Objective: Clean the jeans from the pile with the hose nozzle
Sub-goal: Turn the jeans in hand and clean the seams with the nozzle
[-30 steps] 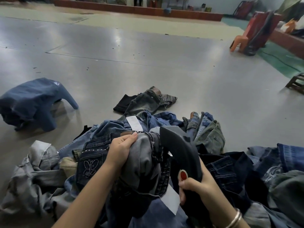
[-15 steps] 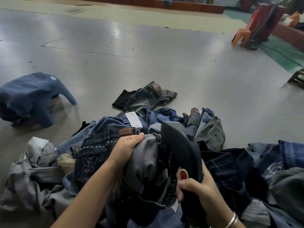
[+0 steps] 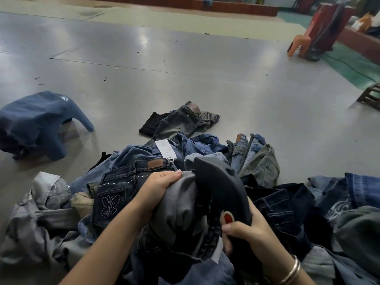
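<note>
you have two hands in view, left hand (image 3: 159, 187) and right hand (image 3: 244, 233), one hose nozzle (image 3: 222, 188), one jeans pile (image 3: 267, 167), one orange chair (image 3: 299, 44) upper right.

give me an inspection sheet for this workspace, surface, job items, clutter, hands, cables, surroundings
Surface: glossy grey floor, small dark specks.
Job's things: heap of blue and grey denim jeans; grey jeans held up; dark curved hose nozzle with red button.
Clutter: white paper tag on the heap; blue jeans puffed up apart at left.
Hands: left hand grips grey jeans; right hand grips nozzle.
Cables: thin dark line on green floor strip.
Surroundings: orange plastic chair, red-brown low wall.
</note>
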